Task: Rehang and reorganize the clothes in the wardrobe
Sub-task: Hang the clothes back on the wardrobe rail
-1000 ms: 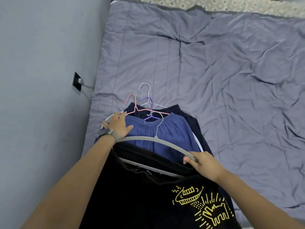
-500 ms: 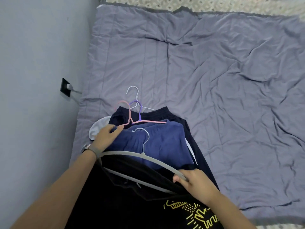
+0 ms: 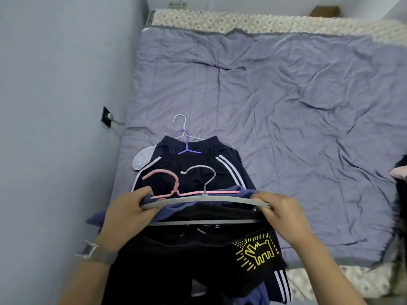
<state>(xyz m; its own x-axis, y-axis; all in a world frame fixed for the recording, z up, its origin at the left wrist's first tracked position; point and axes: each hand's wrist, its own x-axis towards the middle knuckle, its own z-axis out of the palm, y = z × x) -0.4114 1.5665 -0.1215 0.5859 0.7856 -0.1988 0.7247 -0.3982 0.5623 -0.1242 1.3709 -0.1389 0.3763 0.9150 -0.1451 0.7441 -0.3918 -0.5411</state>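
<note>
A grey hanger (image 3: 204, 200) carries a black garment (image 3: 198, 256) with a yellow print. My left hand (image 3: 127, 212) grips the hanger's left end together with a pink hanger (image 3: 167, 186) and blue cloth (image 3: 174, 209). My right hand (image 3: 284, 214) grips the grey hanger's right end. Beyond them, navy shorts with white stripes (image 3: 198, 164) lie on the bed with a purple hanger (image 3: 187, 144) and a white hanger (image 3: 180, 122) on top.
The bed is covered by a grey-purple quilt (image 3: 286, 106). A blue wall (image 3: 55, 106) with a black socket (image 3: 106, 119) runs along the left. Dark and pink clothes (image 3: 399, 172) lie at the right edge. A white piece (image 3: 143, 161) sticks out beside the shorts.
Both hands have lifted the grey hanger with the black garment off the pile. The pink hanger and blue cloth came up with it, uncovering the navy striped shorts.
</note>
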